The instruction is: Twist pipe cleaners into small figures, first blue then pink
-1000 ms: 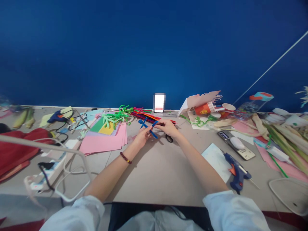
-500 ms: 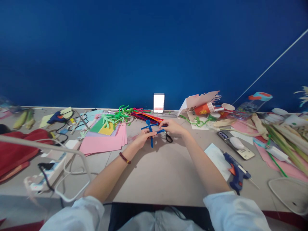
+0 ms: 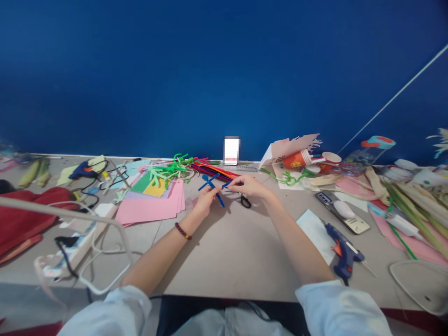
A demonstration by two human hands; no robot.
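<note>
Above the middle of the table, my left hand [image 3: 207, 198] pinches a small stick figure bent from blue pipe cleaners [image 3: 220, 200], which leans to the left. My right hand [image 3: 248, 185] is closed close beside it, its fingertips on a short blue pipe cleaner piece [image 3: 226, 185]. Whether that piece is joined to the figure, I cannot tell. Just under my right hand show the black handles of scissors [image 3: 245, 201]. Behind both hands lies a bundle of red, orange and purple pipe cleaners [image 3: 214, 171].
Green pipe cleaners [image 3: 178, 164] and pink paper sheets [image 3: 150, 210] lie at left, with a white power strip [image 3: 79, 242] and cables nearer. On the right are a glue gun [image 3: 345, 252], a phone [image 3: 357, 223], paper cups [image 3: 296, 159] and dried husks [image 3: 413, 205].
The blue figure has tilted from nearly upright to leaning left. My left hand has shifted slightly left, and my right hand has also moved a little left with the blue piece.
</note>
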